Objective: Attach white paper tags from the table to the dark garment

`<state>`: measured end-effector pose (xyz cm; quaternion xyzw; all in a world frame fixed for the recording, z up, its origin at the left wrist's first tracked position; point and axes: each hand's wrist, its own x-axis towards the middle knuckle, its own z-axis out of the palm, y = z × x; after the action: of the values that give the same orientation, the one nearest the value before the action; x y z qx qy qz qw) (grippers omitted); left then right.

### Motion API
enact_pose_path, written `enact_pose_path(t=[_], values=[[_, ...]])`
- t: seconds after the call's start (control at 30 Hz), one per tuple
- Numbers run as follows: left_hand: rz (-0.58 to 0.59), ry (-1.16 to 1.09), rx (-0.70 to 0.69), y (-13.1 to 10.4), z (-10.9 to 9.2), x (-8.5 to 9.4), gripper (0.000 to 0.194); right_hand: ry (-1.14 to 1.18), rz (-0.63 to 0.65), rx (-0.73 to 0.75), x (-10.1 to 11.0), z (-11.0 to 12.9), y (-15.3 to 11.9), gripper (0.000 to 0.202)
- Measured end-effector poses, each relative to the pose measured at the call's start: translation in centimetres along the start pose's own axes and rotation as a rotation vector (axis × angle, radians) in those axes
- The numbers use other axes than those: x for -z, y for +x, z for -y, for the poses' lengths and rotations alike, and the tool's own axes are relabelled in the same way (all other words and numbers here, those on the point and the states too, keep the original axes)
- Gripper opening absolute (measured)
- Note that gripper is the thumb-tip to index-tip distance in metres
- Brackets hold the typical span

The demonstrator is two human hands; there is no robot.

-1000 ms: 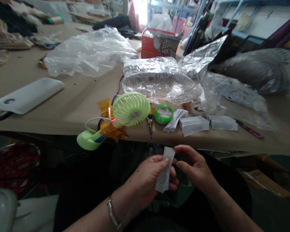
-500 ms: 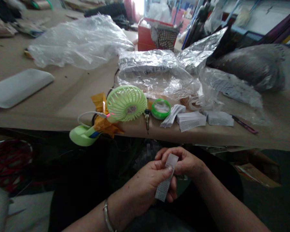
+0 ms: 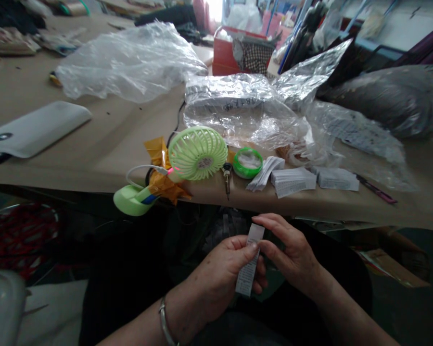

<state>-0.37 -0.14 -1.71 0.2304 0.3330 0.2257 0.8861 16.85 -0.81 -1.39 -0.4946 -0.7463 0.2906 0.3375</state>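
So, left hand (image 3: pixel 220 270) is pinching a printed slip (image 3: pixel 246 276), this side of the desk (image 3: pixel 104 163); right hand (image 3: pixel 294 250) sits loosely spread at its three o'clock. Looks midway: three paper stacks (image 3: pixel 294 182) at one o'clock, finished or waiting, can't tell.

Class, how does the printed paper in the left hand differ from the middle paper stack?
Place: the printed paper is in the left hand; the middle paper stack lies on the table.
Pose: the printed paper's long side runs steeply up the picture; the middle paper stack's runs across it.
Cover: the left hand partly hides the printed paper; no hand touches the middle paper stack.
Both are pale paper with small print.
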Motion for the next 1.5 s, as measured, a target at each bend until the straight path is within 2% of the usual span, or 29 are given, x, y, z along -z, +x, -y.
enact_pose_path(t=[0.17, 0.63, 0.83, 0.93, 1.0, 1.13, 1.37, 1.5], values=[[-0.007, -0.01, 0.001, -0.2, -0.2, -0.1, 0.02, -0.024, 0.006, 0.029, -0.4, 0.1, 0.2, 0.028], [-0.046, -0.03, 0.008, 0.0, -0.2, 0.1, 0.018, -0.012, 0.002, 0.013, -1.0, 0.3, 0.3, 0.029], [-0.063, -0.019, 0.003, -0.1, -0.1, 0.0, 0.018, 0.072, 0.001, -0.083, -1.4, 0.1, -0.1, 0.032], [-0.082, -0.026, -0.01, 0.0, -0.1, 0.1, 0.02, 0.198, -0.054, -0.22, -1.5, 0.1, 0.1, 0.034], [-0.082, -0.022, -0.015, 0.0, -0.1, 0.1, 0.021, 0.31, -0.068, -0.321, -1.5, 0.1, 0.5, 0.026], [-0.098, -0.005, -0.017, -0.2, -0.3, 0.1, 0.022, 0.474, -0.01, -0.447, -1.5, 0.3, 1.4, 0.016], [-0.169, 0.059, -0.056, -0.3, -0.5, 0.2, 0.021, 0.517, -0.001, -0.493, -2.2, 0.2, 2.3, 0.018], [-0.246, 0.219, -0.189, 0.0, -1.0, 0.7, 0.02, 0.527, 0.012, -0.482, -2.7, 0.4, 3.2, 0.019]])
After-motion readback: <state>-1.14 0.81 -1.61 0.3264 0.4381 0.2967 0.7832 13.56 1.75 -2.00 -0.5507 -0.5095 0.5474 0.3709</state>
